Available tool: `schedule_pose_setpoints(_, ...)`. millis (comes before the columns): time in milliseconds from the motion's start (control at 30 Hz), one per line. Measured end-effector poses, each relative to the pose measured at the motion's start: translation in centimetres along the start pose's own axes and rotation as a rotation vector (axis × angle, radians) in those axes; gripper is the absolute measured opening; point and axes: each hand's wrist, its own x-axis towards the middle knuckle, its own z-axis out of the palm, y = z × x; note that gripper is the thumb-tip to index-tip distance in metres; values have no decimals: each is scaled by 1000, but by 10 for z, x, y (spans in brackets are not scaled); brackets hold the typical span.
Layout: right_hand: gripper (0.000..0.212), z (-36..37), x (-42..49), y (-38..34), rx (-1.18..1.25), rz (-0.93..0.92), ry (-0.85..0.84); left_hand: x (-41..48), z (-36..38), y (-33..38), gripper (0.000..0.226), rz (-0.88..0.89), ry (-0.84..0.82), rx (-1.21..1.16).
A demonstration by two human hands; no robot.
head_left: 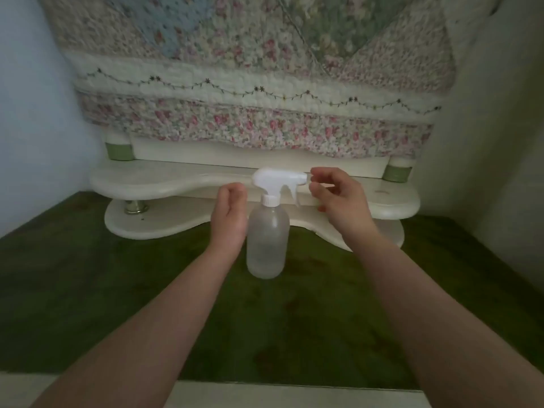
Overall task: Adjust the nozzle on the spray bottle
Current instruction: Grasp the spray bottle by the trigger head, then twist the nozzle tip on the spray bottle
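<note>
Standing upright, the bottle (267, 240) points its nozzle (306, 178) rightward into the right hand (338, 198), whose fingertips (316, 173) pinch it, while the left hand (229, 214) cups open alongside.

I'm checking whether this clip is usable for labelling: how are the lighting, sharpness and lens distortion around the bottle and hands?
Head view: dim and soft overall, no glare; the frosted spray bottle and white nozzle read clearly, while the right hand fingertips are slightly blurred; left hand is legible; wide-angle bending curves the quilt and stretches the forearms.
</note>
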Motion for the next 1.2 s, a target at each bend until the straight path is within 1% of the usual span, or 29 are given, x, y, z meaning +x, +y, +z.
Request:
schedule_pose_setpoints(67, 21, 4, 3, -3, -45, -14, -9, 1, 7, 6, 31, -2, -41, 20)
schedule_pose_setpoints(233, 16, 12, 12, -2, -26, -42, -11, 5, 24, 13, 39, -41, -142, 11)
schedule_pose_setpoints(367, 15, 11, 16, 2, -7, -72, -11, 6, 33, 8, 45, -48, -106, -21)
schedule_pose_setpoints(500, 24, 10, 21, 1, 62, -63, -53, 6, 38, 2, 53, -19, -53, 34)
schedule_pose_setpoints(600, 25, 9, 24, 0, 92, -49, -87, 6, 42, 1, 52, -15, -6, 63)
schedule_pose_setpoints(800, 20, 8, 26, -4, -17, -74, -121, 6, 43, 1, 51, -15, 18, 89)
schedule_pose_setpoints(967, 14, 5, 27, -8, -52, -43, -140, 3, 44, 2, 55, -4, 11, 128)
schedule_pose_setpoints(1200, 13, 8, 26, -11, -115, -33, -106, 3, 43, 2, 58, 6, -7, 155)
